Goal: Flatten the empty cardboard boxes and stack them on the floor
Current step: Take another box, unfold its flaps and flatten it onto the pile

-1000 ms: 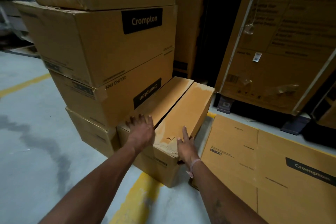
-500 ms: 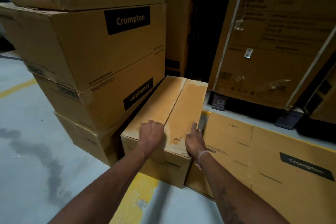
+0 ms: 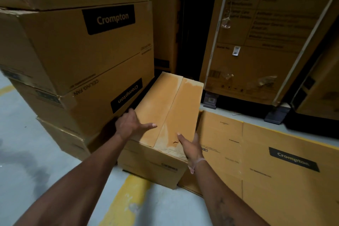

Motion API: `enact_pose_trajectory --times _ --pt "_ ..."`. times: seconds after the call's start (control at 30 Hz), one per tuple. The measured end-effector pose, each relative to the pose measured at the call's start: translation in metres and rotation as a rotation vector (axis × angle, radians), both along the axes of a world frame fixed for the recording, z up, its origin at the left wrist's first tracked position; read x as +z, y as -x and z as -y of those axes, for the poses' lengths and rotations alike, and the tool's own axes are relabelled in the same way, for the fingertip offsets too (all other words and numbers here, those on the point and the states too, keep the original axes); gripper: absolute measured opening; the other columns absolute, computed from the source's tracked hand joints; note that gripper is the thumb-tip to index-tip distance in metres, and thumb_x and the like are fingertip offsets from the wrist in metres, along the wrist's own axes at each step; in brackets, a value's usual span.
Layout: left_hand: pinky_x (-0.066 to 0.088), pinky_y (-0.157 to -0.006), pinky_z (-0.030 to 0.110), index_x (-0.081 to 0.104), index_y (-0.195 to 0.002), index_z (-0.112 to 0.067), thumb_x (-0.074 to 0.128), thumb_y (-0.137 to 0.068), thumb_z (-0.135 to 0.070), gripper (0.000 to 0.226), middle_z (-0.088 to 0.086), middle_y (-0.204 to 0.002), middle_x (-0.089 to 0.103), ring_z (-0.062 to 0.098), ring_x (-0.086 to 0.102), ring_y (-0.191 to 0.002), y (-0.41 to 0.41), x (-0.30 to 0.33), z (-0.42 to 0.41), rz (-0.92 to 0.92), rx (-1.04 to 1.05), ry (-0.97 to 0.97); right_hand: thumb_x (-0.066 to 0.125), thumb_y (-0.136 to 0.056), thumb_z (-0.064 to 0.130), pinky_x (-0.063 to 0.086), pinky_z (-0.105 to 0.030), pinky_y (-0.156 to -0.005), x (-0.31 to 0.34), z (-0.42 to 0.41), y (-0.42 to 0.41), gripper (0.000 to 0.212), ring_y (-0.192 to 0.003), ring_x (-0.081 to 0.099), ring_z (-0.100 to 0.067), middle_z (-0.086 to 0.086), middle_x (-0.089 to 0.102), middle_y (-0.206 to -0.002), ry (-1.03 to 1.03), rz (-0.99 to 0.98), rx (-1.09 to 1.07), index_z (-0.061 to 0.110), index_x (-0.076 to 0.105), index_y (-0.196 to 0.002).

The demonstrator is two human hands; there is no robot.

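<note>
Both hands (image 3: 190,147) grip box (image 3: 165,108) sides; fingers hidden behind edges.

"Crompton" on stacked boxes (image 3: 77,46), flattened box (image 3: 275,167); "CEILING FAN" too.

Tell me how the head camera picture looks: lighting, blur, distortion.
Head view: dim warehouse light, dark gap behind the small box; print on the tall carton is soft and unreadable; wide-angle bending tilts the stacked cartons; left hand and right hand look fairly sharp.
</note>
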State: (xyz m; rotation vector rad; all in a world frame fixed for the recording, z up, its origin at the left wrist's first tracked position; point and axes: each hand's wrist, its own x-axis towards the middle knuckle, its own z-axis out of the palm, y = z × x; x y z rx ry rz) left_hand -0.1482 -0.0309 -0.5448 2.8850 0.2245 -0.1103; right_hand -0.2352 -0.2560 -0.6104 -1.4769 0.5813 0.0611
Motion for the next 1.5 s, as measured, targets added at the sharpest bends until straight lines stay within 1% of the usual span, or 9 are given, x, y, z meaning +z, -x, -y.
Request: enact_pose_trajectory --times 0.13,0.33,0.47,0.7,0.8,0.93,1.1,1.33,1.5 --pt "0.059 -0.081 0.038 0.045 -0.132 -0.007 0.050 -0.053 -0.104 0.125 0.012 -0.112 0.063 0.027 0.066 -0.095 0.026 0.043 0.038 0.129 -0.112 -0.171 0.078 -0.085 0.057 0.032 -0.051 -0.121 0.009 0.024 0.031 0.107 -0.152 0.030 -0.032 -0.001 0.025 -0.169 -0.122 0.035 -0.041 0.029 0.013 -0.165" --pt "0.057 -0.081 0.036 0.045 -0.137 -0.007 0.051 -0.058 -0.103 0.124 0.012 -0.120 0.061 0.026 0.064 -0.096 0.070 0.106 0.090 0.203 -0.206 -0.330 0.073 -0.089 0.055 0.022 -0.048 -0.123 0.045 0.057 0.089 0.107 -0.157 0.018 -0.028 0.000 0.013 -0.172 -0.167 0.111 -0.061 0.028 0.004 -0.166" --pt "0.054 -0.074 0.035 0.043 -0.137 -0.008 0.050 -0.056 -0.103 0.125 0.013 -0.118 0.060 0.026 0.062 -0.090 0.104 0.124 0.111 0.290 -0.220 -0.224 0.078 -0.084 0.059 0.031 -0.045 -0.119 0.074 0.090 0.122 0.105 -0.148 0.037 -0.026 0.002 0.037 -0.163 -0.108 0.210 -0.108 0.029 0.018 -0.164" --pt "0.059 -0.074 0.037 0.042 -0.134 -0.011 0.038 -0.051 -0.110 0.129 0.010 -0.116 0.061 0.023 0.062 -0.092 0.149 0.105 0.157 0.419 -0.244 0.119 0.078 -0.090 0.044 0.051 -0.036 -0.105 0.119 0.155 0.180 0.052 -0.120 0.064 -0.009 0.015 0.070 -0.127 0.174 0.410 -0.169 0.041 0.053 -0.136" --pt "0.058 -0.087 0.044 0.041 -0.134 -0.019 0.060 -0.046 -0.102 0.122 0.006 -0.123 0.059 0.025 0.061 -0.107 0.159 0.080 0.181 0.383 -0.254 0.389 0.081 -0.081 0.060 0.050 -0.031 -0.101 0.121 0.176 0.203 0.078 -0.118 0.063 -0.006 0.018 0.067 -0.129 0.378 0.416 -0.237 0.044 0.043 -0.147" --pt "0.051 -0.098 0.047 0.039 -0.141 -0.019 0.093 -0.049 -0.068 0.118 0.008 -0.135 0.054 0.031 0.056 -0.122 0.175 0.039 0.210 0.224 -0.297 0.592 0.089 -0.080 0.040 0.046 -0.029 -0.101 0.092 0.199 0.226 0.096 -0.119 0.060 -0.013 0.011 0.063 -0.133 0.466 0.299 -0.253 0.039 0.031 -0.156" --pt "0.049 -0.098 0.048 0.031 -0.140 -0.020 0.098 -0.053 -0.055 0.114 0.009 -0.141 0.046 0.039 0.055 -0.124 0.181 -0.004 0.229 0.114 -0.336 0.450 0.091 -0.076 0.019 0.045 -0.030 -0.099 0.026 0.212 0.248 0.107 -0.120 0.059 -0.025 -0.004 0.061 -0.135 0.485 0.011 -0.141 0.029 0.022 -0.158" --pt "0.050 -0.097 0.051 -0.010 -0.157 -0.043 0.099 -0.058 -0.046 0.147 0.021 -0.133 0.045 0.047 0.057 -0.117 0.157 0.026 0.236 -0.023 -0.526 0.286 0.092 -0.075 0.028 0.051 -0.027 -0.078 0.025 0.225 0.238 0.074 -0.106 0.063 -0.021 0.002 0.064 -0.117 0.399 -0.037 -0.211 0.025 0.039 -0.128" --pt "0.052 -0.098 0.050 0.019 -0.143 -0.029 0.103 -0.047 -0.042 0.129 0.019 -0.133 0.049 0.041 0.056 -0.119 0.152 0.022 0.216 -0.153 -0.409 0.275 0.100 -0.061 0.030 0.056 -0.039 -0.091 0.026 0.227 0.230 0.080 -0.105 0.063 -0.023 0.001 0.064 -0.109 0.530 -0.159 -0.119 0.018 0.043 -0.117"
